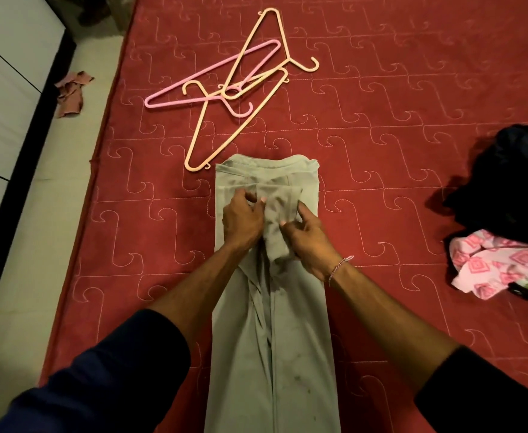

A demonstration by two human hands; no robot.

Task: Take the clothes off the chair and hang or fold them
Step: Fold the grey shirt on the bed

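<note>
step: I'm watching the fold in progress | grey shirt lying lengthwise on red mattress | left hand and right hand both pinching the tucked sleeve mid-shirt | next, I'm guessing: flattening sleeve, folding hem toward collar | hangers lying unused

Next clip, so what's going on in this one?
A person is folding a grey garment laid lengthwise on a red quilted bed. Both hands, the left hand and the right hand, pinch a folded flap near its far end. Three hangers, one pink and two cream, lie unused beyond it. A dark garment and a pink patterned cloth wait in a heap on the right.
</note>
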